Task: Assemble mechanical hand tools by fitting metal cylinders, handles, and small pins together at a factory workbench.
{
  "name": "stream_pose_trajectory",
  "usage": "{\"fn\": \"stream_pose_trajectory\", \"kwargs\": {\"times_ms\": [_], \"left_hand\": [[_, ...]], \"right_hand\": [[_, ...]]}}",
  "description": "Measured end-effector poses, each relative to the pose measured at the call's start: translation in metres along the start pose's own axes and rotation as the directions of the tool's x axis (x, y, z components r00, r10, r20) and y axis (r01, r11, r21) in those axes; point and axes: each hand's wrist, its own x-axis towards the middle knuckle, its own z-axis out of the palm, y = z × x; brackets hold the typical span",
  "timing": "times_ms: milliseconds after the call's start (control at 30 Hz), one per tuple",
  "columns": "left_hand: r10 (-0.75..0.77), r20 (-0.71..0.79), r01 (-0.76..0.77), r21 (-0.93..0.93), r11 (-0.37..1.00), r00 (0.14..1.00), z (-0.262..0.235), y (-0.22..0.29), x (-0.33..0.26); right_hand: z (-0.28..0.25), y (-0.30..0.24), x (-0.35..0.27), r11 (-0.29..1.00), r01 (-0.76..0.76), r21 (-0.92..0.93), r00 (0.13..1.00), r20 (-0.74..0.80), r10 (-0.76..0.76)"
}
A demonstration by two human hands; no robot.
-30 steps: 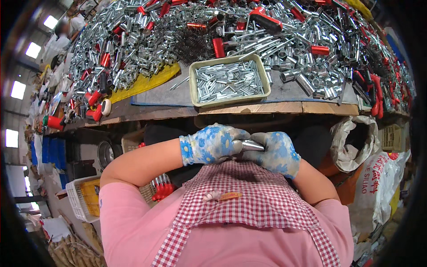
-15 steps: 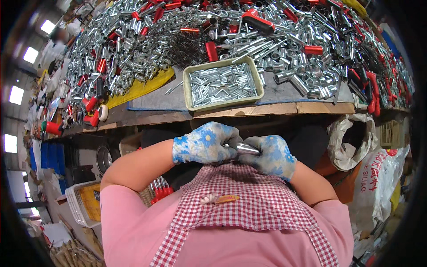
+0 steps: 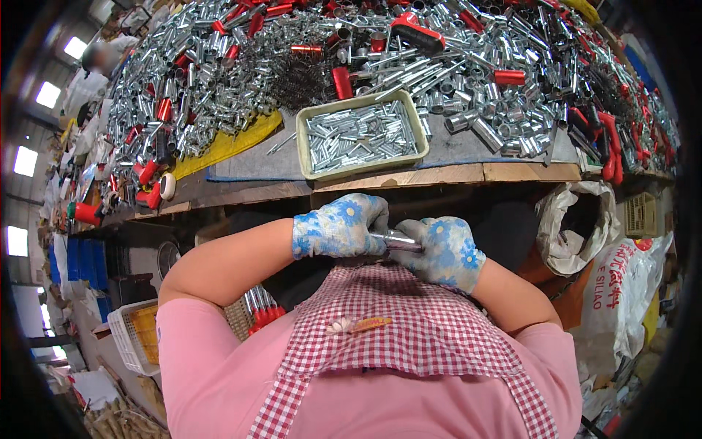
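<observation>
Gloved hands (image 3: 340,227) (image 3: 442,249) clasp metal tube (image 3: 398,240); white sack (image 3: 629,285) right.

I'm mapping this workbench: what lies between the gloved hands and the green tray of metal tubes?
In the head view, only the bench's wooden front edge separates the hands, which hold a metal tube, from the tray.

Workshop or small factory floor, long wooden table (image 3: 468,174) heaped with shiny metal tubes (image 3: 219,80) and red-handled parts (image 3: 415,29), shallow tray (image 3: 362,137) of sorted tubes at its edge, sacks (image 3: 578,227) and crates (image 3: 135,336) below, bright high windows (image 3: 25,159) at left
</observation>
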Motion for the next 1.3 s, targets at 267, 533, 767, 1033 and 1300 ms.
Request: {"fn": "stream_pose_trajectory", "kwargs": {"times_ms": [267, 533, 767, 1033, 1300], "left_hand": [[0.21, -0.166, -0.179, 0.187, 0.966, 0.963, 0.003, 0.0, 0.002], [0.395, -0.228, -0.329, 0.278, 0.902, 0.89, -0.022, 0.012, 0.004], [0.445, -0.646, -0.112, 0.489, 0.865, 0.62, -0.111, -0.007, 0.063], [-0.004, -0.801, 0.523, 0.386, 0.76, 0.598, -0.147, 0.017, 0.109], [0.151, -0.887, -0.388, -0.033, 0.921, 0.436, -0.11, -0.012, 0.041]], "right_hand": [[-0.009, 0.006, -0.001, 0.988, 0.079, -0.132, 0.987, -0.129, -0.096], [-0.041, 0.005, -0.006, 0.994, -0.106, 0.008, 0.993, 0.062, 0.105], [-0.025, 0.021, -0.014, 0.82, -0.163, 0.549, 0.961, -0.1, 0.258], [-0.014, 0.022, -0.016, 0.766, -0.067, 0.64, 0.969, -0.142, 0.204], [-0.007, 0.031, -0.029, 0.604, -0.095, 0.791, 0.958, -0.093, 0.273]]}}
